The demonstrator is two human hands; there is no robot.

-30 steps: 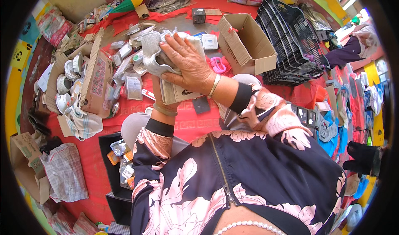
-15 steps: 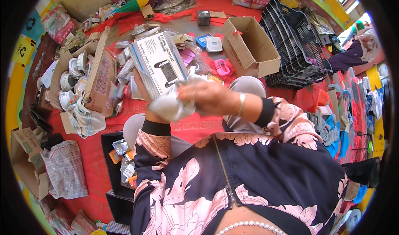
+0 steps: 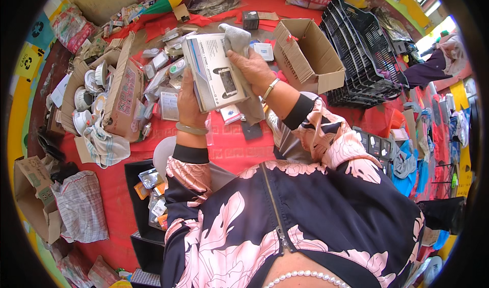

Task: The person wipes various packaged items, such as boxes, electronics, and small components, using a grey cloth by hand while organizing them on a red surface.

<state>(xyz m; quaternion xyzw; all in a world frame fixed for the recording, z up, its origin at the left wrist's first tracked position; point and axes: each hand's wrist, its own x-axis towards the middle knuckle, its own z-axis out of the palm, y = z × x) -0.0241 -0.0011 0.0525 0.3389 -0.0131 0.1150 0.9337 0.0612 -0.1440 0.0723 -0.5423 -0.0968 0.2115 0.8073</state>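
Single head-worn fisheye cam, looking steeply down from above the wearer's chest onto a red table (image 3: 239,150). Both hands sit close, near frame centre: left hand (image 3: 189,102), right hand (image 3: 253,70). Straight edges bow toward a dark circular rim; no 2nd view, so no shared area.

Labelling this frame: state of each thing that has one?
left hand: gripping white box
right hand: pressing grey cloth on box
white box: closed, held up
grey cloth: draped over box
cardboard box: open, flaps up
black crates: stacked
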